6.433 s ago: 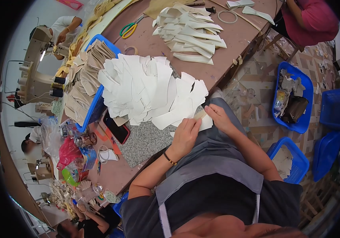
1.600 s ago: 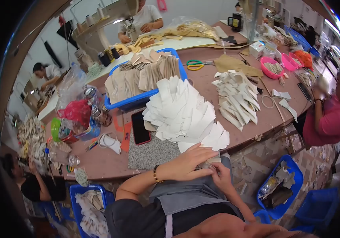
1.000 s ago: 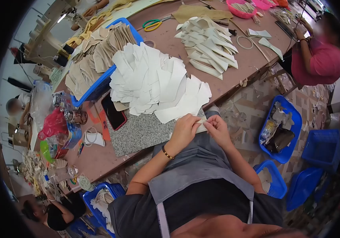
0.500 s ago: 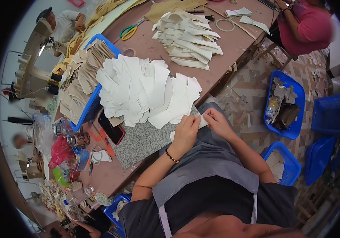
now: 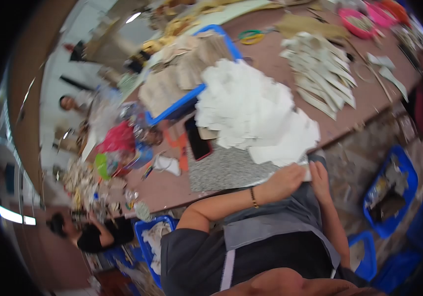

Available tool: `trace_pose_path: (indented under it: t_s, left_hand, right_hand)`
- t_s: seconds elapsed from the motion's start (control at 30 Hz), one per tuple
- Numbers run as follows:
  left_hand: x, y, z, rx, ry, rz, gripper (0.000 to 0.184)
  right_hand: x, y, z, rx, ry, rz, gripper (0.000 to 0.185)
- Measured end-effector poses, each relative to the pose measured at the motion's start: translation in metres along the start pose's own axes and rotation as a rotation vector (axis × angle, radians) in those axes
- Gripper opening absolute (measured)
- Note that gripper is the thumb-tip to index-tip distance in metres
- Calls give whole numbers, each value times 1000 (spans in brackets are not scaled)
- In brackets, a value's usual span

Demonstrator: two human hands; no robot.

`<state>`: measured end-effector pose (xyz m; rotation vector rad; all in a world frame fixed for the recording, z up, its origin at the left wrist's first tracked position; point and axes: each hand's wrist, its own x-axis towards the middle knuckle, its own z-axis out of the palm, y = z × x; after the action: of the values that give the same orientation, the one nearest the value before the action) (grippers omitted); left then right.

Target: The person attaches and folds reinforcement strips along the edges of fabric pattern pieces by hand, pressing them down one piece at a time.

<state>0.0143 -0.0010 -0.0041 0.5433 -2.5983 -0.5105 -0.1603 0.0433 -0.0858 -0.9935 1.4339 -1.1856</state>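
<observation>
My left hand (image 5: 289, 178), with a beaded bracelet at the wrist, has its fingers closed on the edge of a small white cut piece (image 5: 307, 173). On the other edge, my right hand (image 5: 320, 180) pinches the same piece, above my grey apron (image 5: 290, 209). Most of the piece is covered by my fingers, and the picture is blurred. Just beyond my hands, a large pile of white cut pieces (image 5: 251, 108) lies partly over a speckled grey slab (image 5: 221, 172). A dark phone (image 5: 198, 139) rests by the slab's left side.
A blue basket (image 5: 177, 107) of beige pieces stands left of the pile. Off-white strips (image 5: 320, 74) and green-and-yellow-handled scissors (image 5: 252, 37) lie farther back. A blue bin (image 5: 390, 197) of scraps is on the floor at right. Other people sit at right and lower left.
The camera view has turned left, so the table and piles appear farther right and rotated. Both hands stay together on the white piece, beside the pile.
</observation>
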Motion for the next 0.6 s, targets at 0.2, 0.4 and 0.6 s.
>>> trace_pose_path:
  t_s: [0.2, 0.4, 0.6]
  left_hand:
    - [-8, -6, 1, 169, 62, 61, 20]
    - [-12, -5, 6, 187, 141, 66, 16]
    - [-5, -7, 3, 220, 119, 102, 14]
  right_hand:
    - [9, 25, -4, 247, -29, 8, 26]
    - [7, 9, -5, 340, -62, 112, 24]
    - [13, 25, -9, 428, -86, 117, 25]
